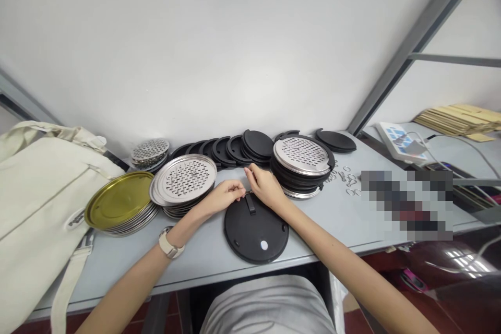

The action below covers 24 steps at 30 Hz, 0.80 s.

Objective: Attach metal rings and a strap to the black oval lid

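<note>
A round black disc [256,232] lies flat near the table's front edge, with a short black strap [250,203] at its far rim and a white oval spot near its close side. At the strap's end a small metal piece [248,193] shows; its exact shape is too small to tell. My left hand [230,191], a watch on its wrist, pinches at this metal piece from the left. From the right my right hand [261,183] is closed beside it, fingertips pressed together; whatever they hold is hidden.
Behind my hands stand a stack of perforated silver plates [188,177], a black stack topped by a perforated plate [301,156] and leaning black discs [227,151]. Gold lids [121,201] and a cream bag [47,182] are left. Metal rings [348,180] lie right.
</note>
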{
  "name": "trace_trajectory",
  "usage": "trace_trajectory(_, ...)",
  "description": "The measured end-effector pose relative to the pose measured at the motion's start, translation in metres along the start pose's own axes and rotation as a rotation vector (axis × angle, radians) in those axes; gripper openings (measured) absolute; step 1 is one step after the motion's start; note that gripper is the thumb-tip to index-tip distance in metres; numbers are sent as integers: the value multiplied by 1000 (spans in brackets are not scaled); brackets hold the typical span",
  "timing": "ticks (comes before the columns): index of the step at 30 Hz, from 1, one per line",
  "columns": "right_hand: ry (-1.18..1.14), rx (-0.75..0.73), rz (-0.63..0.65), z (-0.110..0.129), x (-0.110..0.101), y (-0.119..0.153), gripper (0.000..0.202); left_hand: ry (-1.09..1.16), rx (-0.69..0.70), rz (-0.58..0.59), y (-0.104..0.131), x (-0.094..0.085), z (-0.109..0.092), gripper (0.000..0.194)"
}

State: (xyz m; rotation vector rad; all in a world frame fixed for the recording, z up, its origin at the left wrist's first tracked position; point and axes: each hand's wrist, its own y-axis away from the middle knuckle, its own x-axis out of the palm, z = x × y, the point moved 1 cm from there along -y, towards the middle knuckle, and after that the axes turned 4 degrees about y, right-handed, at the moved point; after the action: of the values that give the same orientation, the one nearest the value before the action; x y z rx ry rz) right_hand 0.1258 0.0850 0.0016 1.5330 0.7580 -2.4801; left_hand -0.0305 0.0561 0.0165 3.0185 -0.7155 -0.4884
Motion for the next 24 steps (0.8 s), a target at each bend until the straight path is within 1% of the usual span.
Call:
trace_trajectory(2, -19, -16, 4, 1, -1, 1, 24, 0, -9, 3, 0, 0, 2, 26)
trace_trajectory(9, -96, -80, 46, -4, 6, 1, 11, -1, -20, -23, -2, 2, 6, 27)
trace_trajectory(15, -173, -100, 61, -8, 10, 0, 9, 24, -22, -46, 0, 3, 4, 23)
trace_trajectory(24, -216, -102, 55, -6, 7, 0, 9, 42, -29, -23, -1, 2, 2, 28)
